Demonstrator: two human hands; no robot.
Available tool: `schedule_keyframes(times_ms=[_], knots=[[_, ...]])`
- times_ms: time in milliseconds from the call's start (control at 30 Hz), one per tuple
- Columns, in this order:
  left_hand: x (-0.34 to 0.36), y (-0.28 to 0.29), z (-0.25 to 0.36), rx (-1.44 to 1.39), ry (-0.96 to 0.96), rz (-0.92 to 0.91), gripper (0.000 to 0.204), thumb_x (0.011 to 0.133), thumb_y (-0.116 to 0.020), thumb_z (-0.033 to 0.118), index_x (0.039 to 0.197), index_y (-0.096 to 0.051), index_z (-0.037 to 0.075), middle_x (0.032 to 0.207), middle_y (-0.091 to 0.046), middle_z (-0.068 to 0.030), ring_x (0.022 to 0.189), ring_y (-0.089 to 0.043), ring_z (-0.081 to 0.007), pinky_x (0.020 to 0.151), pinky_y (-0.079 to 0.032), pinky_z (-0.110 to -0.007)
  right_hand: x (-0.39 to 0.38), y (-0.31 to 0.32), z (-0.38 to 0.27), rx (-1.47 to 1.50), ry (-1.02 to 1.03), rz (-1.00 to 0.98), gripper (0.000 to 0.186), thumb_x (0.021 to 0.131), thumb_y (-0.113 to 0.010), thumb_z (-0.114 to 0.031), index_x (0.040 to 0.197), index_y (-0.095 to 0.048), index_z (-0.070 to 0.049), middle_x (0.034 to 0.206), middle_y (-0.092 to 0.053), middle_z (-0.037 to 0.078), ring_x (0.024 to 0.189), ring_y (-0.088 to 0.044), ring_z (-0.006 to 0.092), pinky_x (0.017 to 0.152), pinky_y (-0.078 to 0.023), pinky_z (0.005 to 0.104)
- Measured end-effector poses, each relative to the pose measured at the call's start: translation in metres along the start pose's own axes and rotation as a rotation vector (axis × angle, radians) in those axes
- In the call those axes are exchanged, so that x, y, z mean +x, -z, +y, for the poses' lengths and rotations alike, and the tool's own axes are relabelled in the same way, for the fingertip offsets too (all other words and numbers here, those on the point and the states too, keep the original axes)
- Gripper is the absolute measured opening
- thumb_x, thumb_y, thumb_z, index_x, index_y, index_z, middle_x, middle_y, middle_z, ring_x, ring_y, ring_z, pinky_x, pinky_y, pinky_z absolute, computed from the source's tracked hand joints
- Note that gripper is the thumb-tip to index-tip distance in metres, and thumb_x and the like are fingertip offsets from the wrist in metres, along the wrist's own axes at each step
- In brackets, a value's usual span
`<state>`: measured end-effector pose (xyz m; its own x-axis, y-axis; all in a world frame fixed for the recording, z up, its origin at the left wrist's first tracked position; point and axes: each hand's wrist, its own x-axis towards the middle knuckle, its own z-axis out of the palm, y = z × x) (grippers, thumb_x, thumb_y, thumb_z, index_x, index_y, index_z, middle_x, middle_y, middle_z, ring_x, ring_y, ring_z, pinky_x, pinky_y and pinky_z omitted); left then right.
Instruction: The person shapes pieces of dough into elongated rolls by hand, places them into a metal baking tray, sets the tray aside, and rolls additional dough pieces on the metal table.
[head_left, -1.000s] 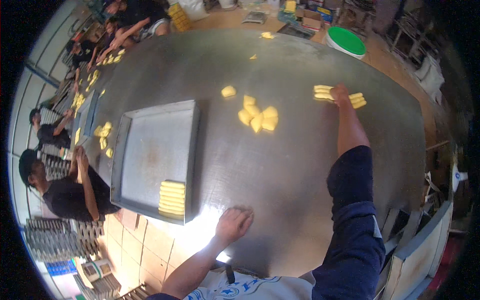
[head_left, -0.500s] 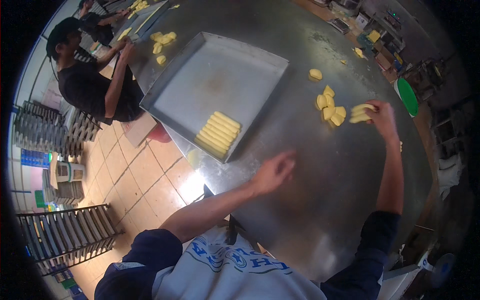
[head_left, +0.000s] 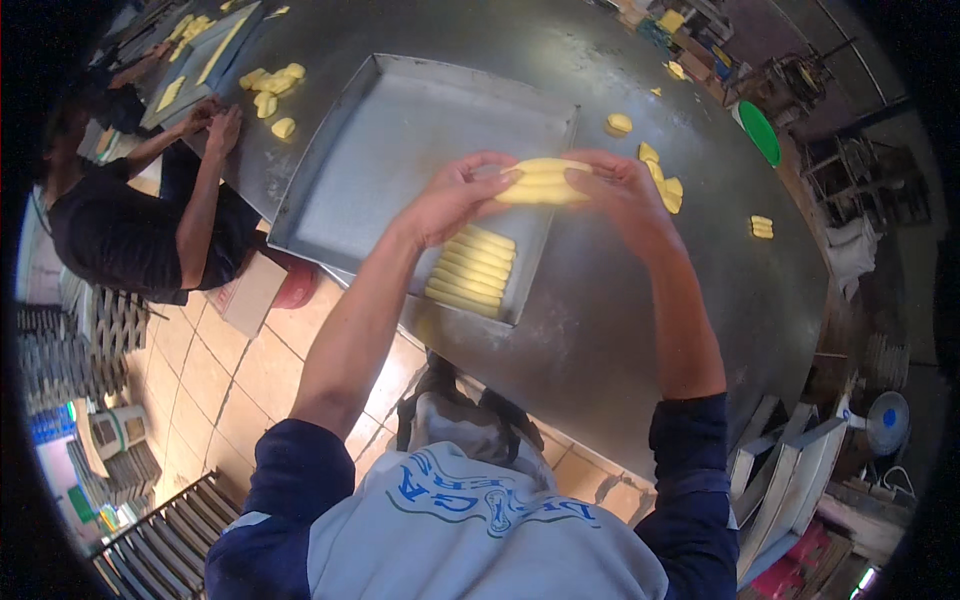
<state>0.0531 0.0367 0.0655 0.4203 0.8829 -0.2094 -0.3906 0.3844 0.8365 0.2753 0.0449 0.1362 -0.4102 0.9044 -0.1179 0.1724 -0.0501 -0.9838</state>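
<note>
My left hand [head_left: 450, 200] and my right hand [head_left: 635, 200] grip the two ends of several pale yellow dough rolls [head_left: 545, 180], lying side by side. They are held above the right part of a large square metal tray [head_left: 390, 150]. Inside the tray's near right corner, more dough rolls [head_left: 474, 268] lie in a tight row. Close beyond my right hand sit cut dough lumps [head_left: 673, 190], partly hidden by it. Another lump [head_left: 619, 123] rests apart, farther back.
The steel table [head_left: 600, 300] bears a few short dough rolls [head_left: 762, 227] at right and a pile of lumps [head_left: 270, 85] at far left. At the left, a person [head_left: 130, 225] handles something at the edge. A fan [head_left: 887, 422] stands at lower right.
My right hand has brought the dough rolls leftward from the right side of the table to the tray. My left hand has risen and taken their other end. The view has shifted.
</note>
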Motion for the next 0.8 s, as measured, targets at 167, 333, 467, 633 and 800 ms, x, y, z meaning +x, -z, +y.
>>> schedule_keyframes(times_ms=[167,333,467,633,800], knots=[[0.001,0.058,-0.001,-0.005,0.075,-0.110,0.053,0.083,-0.062,0.006,0.132,-0.042,0.004,0.112,-0.059,-0.0112,0.096,-0.060,-0.0139,0.082,-0.053,-0.023,0.013,-0.034,0.027,-0.140,0.039,0.038,0.035,0.085,-0.061,-0.015,0.113,-0.056,0.007,0.096,-0.064,0.011,0.082,-0.062,0.0156,0.071,-0.052,0.0263],[0.016,0.099,-0.011,0.382,0.115,-0.069,0.038,0.081,-0.065,0.004,0.119,-0.057,0.002,0.102,-0.065,-0.0089,0.089,-0.060,-0.0124,0.082,-0.048,-0.024,0.017,-0.051,0.073,-0.484,-0.033,0.226,0.033,0.082,-0.063,-0.014,0.113,-0.060,-0.003,0.092,-0.067,0.011,0.081,-0.064,0.0170,0.072,-0.050,0.0304],[0.031,0.104,-0.038,0.577,0.059,-0.091,0.039,0.081,-0.065,0.005,0.119,-0.057,0.001,0.097,-0.066,-0.0074,0.086,-0.059,-0.0101,0.079,-0.047,-0.024,0.023,-0.071,0.117,-0.765,-0.024,0.357,0.033,0.081,-0.060,-0.009,0.113,-0.061,-0.014,0.096,-0.066,0.011,0.086,-0.064,0.0247,0.086,-0.042,0.0441],[0.041,0.105,-0.061,0.801,-0.015,-0.025,0.040,0.081,-0.065,0.006,0.120,-0.056,0.000,0.097,-0.065,-0.0068,0.085,-0.059,-0.0113,0.079,-0.047,-0.026,0.027,-0.083,0.139,-1.025,-0.052,0.283,0.038,0.081,-0.053,-0.001,0.117,-0.056,-0.015,0.105,-0.062,0.010,0.100,-0.059,0.0270,0.096,-0.022,0.0587],[0.042,0.103,-0.063,0.828,-0.063,-0.023,0.038,0.081,-0.064,0.005,0.118,-0.056,-0.001,0.098,-0.066,-0.0093,0.086,-0.060,-0.0142,0.080,-0.047,-0.028,0.028,-0.086,0.138,-1.079,-0.128,0.293,0.039,0.081,-0.048,0.002,0.116,-0.056,-0.015,0.107,-0.061,0.009,0.106,-0.056,0.0268,0.100,-0.016,0.0618]])
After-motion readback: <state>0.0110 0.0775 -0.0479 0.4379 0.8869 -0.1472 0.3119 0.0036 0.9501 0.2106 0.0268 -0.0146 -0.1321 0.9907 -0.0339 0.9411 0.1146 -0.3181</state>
